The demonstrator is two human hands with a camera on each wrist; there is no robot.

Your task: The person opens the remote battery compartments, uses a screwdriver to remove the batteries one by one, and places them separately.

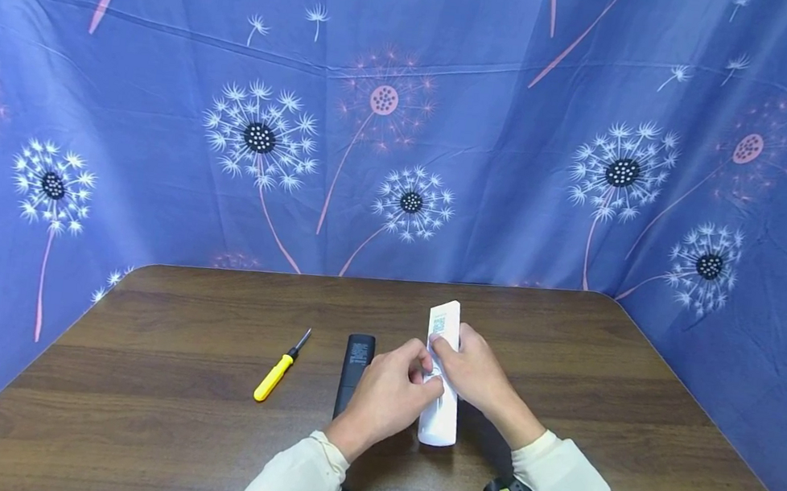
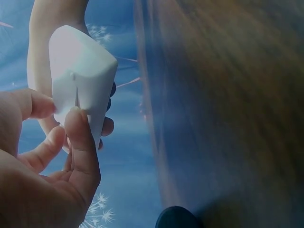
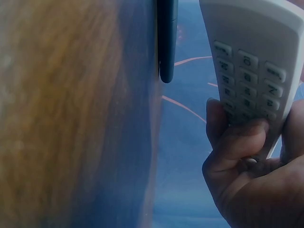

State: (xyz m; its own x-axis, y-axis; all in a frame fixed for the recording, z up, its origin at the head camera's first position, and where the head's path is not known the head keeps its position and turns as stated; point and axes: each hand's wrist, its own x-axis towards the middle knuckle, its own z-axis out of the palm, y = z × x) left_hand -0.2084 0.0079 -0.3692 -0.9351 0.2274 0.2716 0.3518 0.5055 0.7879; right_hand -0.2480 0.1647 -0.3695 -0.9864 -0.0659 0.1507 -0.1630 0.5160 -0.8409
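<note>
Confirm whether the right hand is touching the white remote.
Touching. The right wrist view shows the right hand gripping the white remote, its fingers lying across part of the keypad.

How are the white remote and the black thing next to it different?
Color: the white remote is white, while the black thing is black.
Place: the right hand grips the white remote; the black thing lies on the table.
Print: the white remote has a square code near its far end, while the black thing shows small lines of pale print.
Both are long and slim.
</note>
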